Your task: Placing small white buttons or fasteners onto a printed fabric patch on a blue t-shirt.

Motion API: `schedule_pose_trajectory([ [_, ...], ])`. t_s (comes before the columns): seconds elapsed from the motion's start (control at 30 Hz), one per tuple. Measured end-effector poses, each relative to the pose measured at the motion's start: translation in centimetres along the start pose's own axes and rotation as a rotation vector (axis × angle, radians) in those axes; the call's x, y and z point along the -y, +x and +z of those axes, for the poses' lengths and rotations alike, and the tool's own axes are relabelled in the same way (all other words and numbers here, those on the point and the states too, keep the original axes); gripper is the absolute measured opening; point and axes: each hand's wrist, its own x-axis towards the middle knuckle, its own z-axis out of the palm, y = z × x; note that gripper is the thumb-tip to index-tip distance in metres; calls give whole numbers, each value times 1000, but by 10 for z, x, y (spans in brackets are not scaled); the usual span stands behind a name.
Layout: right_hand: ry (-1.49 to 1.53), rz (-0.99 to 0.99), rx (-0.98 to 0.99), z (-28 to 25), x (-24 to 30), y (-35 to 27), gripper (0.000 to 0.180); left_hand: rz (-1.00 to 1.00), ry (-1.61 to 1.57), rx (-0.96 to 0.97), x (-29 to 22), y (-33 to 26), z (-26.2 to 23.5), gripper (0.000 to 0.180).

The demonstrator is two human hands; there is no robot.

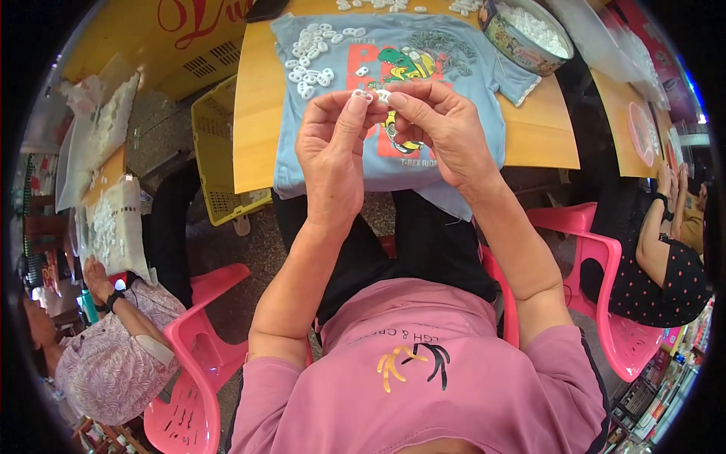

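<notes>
Over a light blue printed T-shirt (302, 163) spread on the table, my two hands meet at the fingertips. My left hand (333, 140) pinches a small white plastic piece (364, 95) with holes in it between thumb and forefinger. Close beside it, my right hand (439, 125) grips another small white piece (383, 96), partly hidden by the fingers. Beyond my left hand lies a loose cluster of white two-holed pieces (308, 49), and a single one (362, 70) sits apart. A heap of small grey parts (446, 53), too fine to make out, lies beyond my right hand.
An open round tin (522, 34) full of white pieces stands at the far right of the wooden table (541, 140). More white pieces (374, 4) lie at the far edge. A yellow crate (215, 151) is left of the table. People sit on both sides near pink chairs (200, 356).
</notes>
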Motion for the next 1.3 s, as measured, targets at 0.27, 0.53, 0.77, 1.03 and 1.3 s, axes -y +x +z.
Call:
schedule_pose_trajectory([
  [0.27, 39, -36, -45, -4, 2, -4, 19, -137, 97, -11, -1, -4, 2, 13],
  [0.53, -18, -149, -86, 6, 6, -10, 19, -149, 166, -10, -1, -5, 2, 16],
  [0.77, -107, -190, -121, 7, 2, -10, 21, -144, 149, -12, 0, -6, 4, 16],
  [1.03, -84, -197, -140, 9, -1, -10, 22, -131, 144, -26, 2, -6, 3, 17],
  [1.3, -169, -206, -130, 8, -3, -10, 22, -149, 163, -51, 1, -6, 3, 19],
])
